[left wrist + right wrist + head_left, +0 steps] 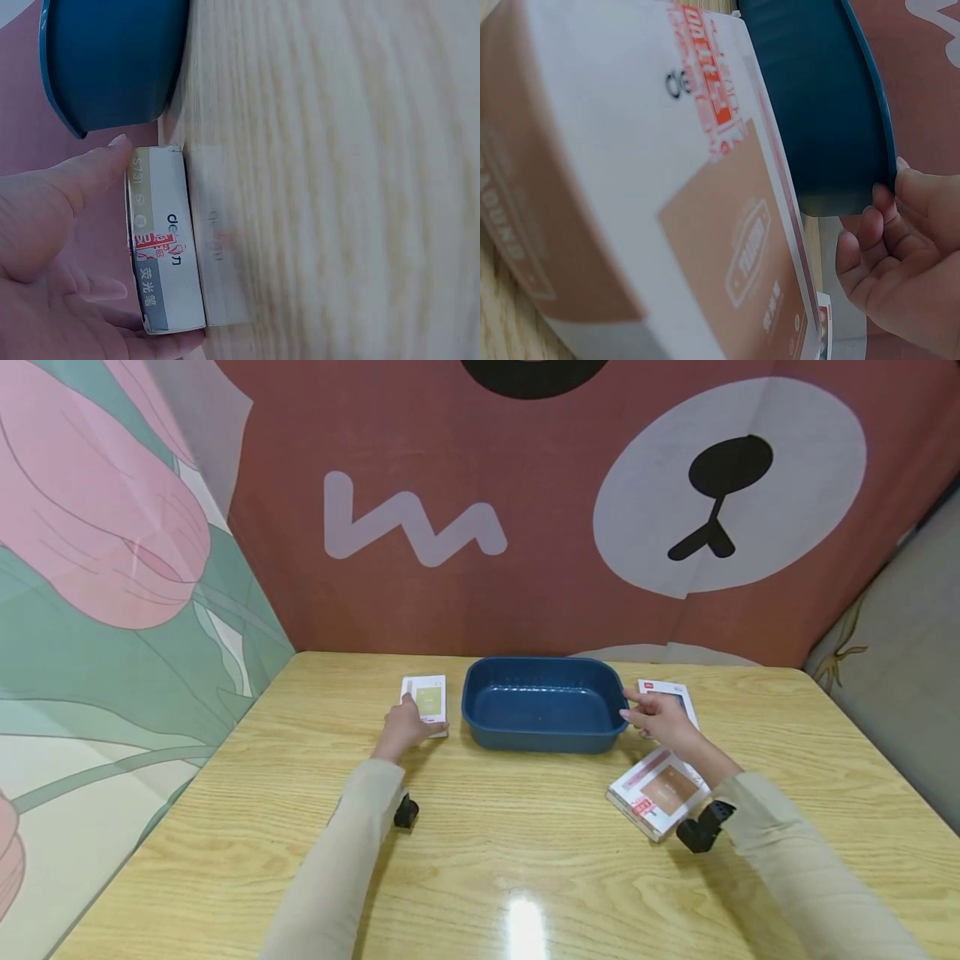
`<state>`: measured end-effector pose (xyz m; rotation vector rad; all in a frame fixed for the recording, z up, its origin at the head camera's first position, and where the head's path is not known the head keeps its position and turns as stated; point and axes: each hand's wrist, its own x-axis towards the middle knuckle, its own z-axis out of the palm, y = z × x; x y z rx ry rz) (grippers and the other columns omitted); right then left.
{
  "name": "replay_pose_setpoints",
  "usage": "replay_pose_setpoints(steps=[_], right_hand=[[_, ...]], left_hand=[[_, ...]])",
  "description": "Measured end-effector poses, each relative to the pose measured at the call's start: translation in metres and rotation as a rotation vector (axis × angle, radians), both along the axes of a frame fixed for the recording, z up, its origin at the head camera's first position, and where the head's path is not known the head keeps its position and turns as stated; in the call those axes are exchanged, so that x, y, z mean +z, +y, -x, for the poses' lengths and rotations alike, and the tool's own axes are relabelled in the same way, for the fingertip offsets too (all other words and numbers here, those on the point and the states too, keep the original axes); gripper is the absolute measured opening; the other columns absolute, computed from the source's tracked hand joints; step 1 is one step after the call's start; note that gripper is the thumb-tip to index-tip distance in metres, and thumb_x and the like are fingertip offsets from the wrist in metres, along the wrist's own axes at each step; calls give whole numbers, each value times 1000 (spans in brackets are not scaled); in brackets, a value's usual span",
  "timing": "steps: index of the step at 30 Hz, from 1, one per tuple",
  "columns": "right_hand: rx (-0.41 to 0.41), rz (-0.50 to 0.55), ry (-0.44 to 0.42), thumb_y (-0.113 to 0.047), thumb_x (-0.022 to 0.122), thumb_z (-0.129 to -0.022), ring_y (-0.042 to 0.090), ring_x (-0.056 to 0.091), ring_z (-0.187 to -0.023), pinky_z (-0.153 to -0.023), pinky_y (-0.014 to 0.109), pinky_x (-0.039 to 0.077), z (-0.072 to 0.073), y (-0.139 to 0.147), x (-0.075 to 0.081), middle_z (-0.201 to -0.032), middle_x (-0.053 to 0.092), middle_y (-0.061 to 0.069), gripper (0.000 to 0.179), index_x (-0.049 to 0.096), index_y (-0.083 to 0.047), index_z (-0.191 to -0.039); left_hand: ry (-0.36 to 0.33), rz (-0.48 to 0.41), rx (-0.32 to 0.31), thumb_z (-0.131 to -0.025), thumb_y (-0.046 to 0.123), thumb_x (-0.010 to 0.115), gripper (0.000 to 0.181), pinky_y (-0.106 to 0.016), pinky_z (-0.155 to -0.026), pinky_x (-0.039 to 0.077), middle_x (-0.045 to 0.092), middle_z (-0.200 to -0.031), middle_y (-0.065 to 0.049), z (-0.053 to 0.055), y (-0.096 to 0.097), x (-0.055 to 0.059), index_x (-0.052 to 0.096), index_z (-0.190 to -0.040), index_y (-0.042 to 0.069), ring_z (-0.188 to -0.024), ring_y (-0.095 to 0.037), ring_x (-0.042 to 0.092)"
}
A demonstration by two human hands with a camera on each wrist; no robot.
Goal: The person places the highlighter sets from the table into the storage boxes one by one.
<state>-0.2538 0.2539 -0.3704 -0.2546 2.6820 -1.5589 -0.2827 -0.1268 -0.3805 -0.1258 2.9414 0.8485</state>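
A white highlighter box (429, 703) with a yellow-green panel lies flat on the table, left of the blue basin (543, 742). My left hand (401, 727) grips it across its sides. In the left wrist view the thumb is at the end of the box (174, 240) nearer the basin, and fingers are at the opposite end. At the basin's right end, my right hand (663, 722) pinches the rim between thumb and fingers. The right wrist view shows that hand (907, 247) at the rim of the basin (825, 112). Inside, the basin holds nothing visible.
A white box with a brown panel (660, 793) lies below my right forearm. Another white box (678, 692) lies behind my right hand, partly hidden by it. The wooden table (480, 852) meets a printed fabric backdrop (525, 602) behind the basin.
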Motion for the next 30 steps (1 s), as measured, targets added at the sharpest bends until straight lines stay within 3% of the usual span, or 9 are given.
replay_pose_setpoints(steps=[14, 20, 30], right_hand=[[-19, -27, -26, -5, 52, -90, 14, 45, -59, -54, 25, 43, -1, -2, 1, -84, 59, 16, 46, 36, 13, -129], [-38, -40, -44, -8, 53, -90, 16, 45, -60, -55, 26, 44, 1, -2, 0, -78, 57, 11, 46, 37, 11, -130], [-37, -55, -46, -7, 52, -90, 17, 45, -59, -54, 26, 45, 1, -2, 1, -77, 54, 17, 46, 36, 11, -130]], left_hand=[[58, 18, 68, -66, 34, 76, 72, -46, -78, 44, 49, -100, -30, -1, 9, -1, 40, -111, -10, -93, -43, 52], [41, -30, 120, -63, 33, 79, 87, -47, -82, 41, 40, -109, -32, 0, 10, 1, 32, -122, -10, -98, -44, 47], [58, -101, 159, -58, 32, 83, 105, -48, -92, 34, 36, -117, -34, 0, 4, 0, 21, -132, -9, -109, -44, 39]])
